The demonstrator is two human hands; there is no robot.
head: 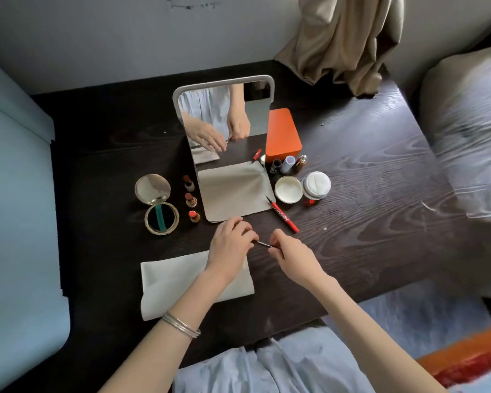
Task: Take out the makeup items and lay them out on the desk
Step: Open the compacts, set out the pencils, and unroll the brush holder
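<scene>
My left hand [230, 243] and my right hand [288, 252] meet over the dark desk [366, 194], both pinching a thin dark pencil-like stick [263, 244] between them. A red liner pen [282, 215] lies uncapped just beyond my right hand. Three small lipsticks [191, 199] stand in a column left of the mirror's grey base [233, 191]. An open round compact [157, 204] lies further left. An open white powder jar [288, 189] and its puff lid [315, 184] sit to the right. A white pouch [182, 282] lies under my left forearm.
A standing mirror [224, 117] faces me at the desk's middle. An orange box [282, 134] stands behind several small bottles [288, 163]. A beige cloth [346, 41] hangs at the back right. A bed with pillows [471, 123] borders the desk's right edge.
</scene>
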